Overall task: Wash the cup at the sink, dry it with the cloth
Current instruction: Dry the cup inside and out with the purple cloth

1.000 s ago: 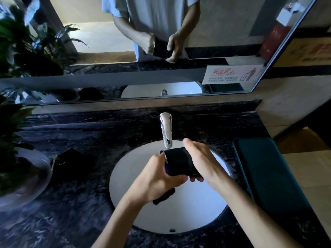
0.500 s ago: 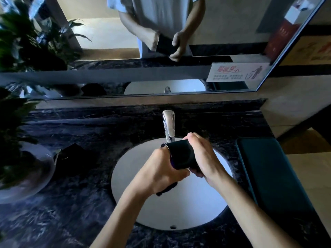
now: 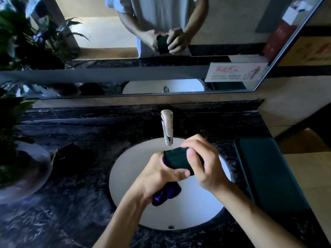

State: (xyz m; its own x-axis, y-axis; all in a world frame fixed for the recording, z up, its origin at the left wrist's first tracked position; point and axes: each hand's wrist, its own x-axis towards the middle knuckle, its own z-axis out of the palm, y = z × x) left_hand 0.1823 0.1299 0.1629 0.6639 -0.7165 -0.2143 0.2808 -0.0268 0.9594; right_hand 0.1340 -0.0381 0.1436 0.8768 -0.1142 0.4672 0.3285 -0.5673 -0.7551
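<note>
I hold a dark cup (image 3: 177, 159) on its side above the white sink basin (image 3: 125, 169), just below the chrome faucet (image 3: 167, 127). My right hand (image 3: 202, 163) wraps over the cup from the right, thumb on its side. My left hand (image 3: 161, 176) presses a purple cloth (image 3: 167, 193) against the cup's open end; the cloth's tail hangs below my palm. No water is visible running from the faucet.
Black marble countertop (image 3: 71, 203) surrounds the basin. A dark green mat (image 3: 265, 169) lies at the right. A potted plant in a glass bowl (image 3: 23, 172) stands at the left, a small dark object (image 3: 71, 154) beside it. A mirror (image 3: 161, 68) runs behind.
My right hand has slid over the top of the cup, now covering more of it. The cup has turned slightly between my hands, the cloth still pressed at its left end.
</note>
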